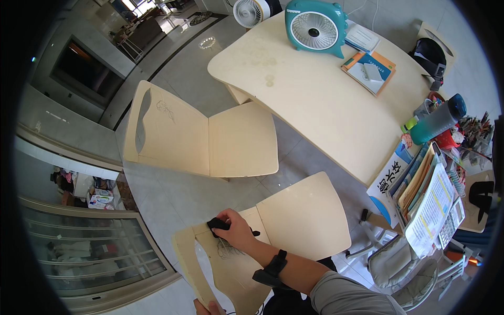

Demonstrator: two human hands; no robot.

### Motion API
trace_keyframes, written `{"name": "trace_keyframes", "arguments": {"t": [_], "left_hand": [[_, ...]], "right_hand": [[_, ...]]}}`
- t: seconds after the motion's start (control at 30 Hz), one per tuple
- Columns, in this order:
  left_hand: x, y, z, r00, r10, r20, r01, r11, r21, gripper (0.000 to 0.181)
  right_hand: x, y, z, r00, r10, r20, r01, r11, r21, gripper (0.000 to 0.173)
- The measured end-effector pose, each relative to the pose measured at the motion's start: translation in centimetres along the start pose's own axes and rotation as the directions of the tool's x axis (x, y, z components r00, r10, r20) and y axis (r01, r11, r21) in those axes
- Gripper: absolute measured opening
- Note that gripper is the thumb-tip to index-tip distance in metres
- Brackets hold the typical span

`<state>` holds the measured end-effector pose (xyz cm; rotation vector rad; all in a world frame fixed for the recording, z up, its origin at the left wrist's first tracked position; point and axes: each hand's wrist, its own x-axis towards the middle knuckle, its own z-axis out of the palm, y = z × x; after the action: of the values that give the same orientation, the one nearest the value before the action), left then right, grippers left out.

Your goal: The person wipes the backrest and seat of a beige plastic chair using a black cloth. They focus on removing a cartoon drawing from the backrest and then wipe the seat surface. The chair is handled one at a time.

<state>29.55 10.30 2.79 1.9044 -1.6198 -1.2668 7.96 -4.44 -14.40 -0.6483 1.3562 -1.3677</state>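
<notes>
My right hand (237,230) presses a bunched black cloth (217,226) against the backrest of a cream wooden chair (244,271). Another dark bit of it sticks out past the palm. Beneath this hand, dark scribbled lines (228,250) mark the wood. At the bottom edge, the fingers of my left hand (209,308) grip the top rail of the same backrest, and most of that hand is cut off by the frame. The chair's seat (305,216) extends to the right. A black strap (273,269) circles my right forearm.
A second cream chair (244,139), with a drawing on its back, stands ahead. Beyond is a cream table (303,94) bearing a teal fan (314,29), books (370,73), a bottle (437,120) and stacked papers (429,204). A glass-fronted cabinet (94,252) stands left.
</notes>
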Motion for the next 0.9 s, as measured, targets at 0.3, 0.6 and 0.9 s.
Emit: {"name": "trace_keyframes", "arguments": {"t": [0.3, 0.6, 0.9], "left_hand": [[-0.3, 0.1, -0.7, 0.998, 0.028, -0.048, -0.019, 0.984, 0.178, 0.020], [0.1, 1.1, 0.0, 0.998, 0.003, -0.063, 0.004, 0.994, 0.111, 0.021], [0.0, 1.3, -0.1, 0.998, 0.020, -0.059, -0.012, 0.991, 0.135, 0.020]], "right_hand": [[-0.1, -1.4, 1.3, 0.896, 0.443, -0.014, -0.413, 0.846, 0.338, 0.046], [-0.1, -2.1, 2.7, 0.817, 0.557, -0.145, -0.472, 0.793, 0.386, 0.051], [0.2, -1.3, 3.0, 0.815, 0.560, -0.151, -0.491, 0.805, 0.333, 0.049]]}}
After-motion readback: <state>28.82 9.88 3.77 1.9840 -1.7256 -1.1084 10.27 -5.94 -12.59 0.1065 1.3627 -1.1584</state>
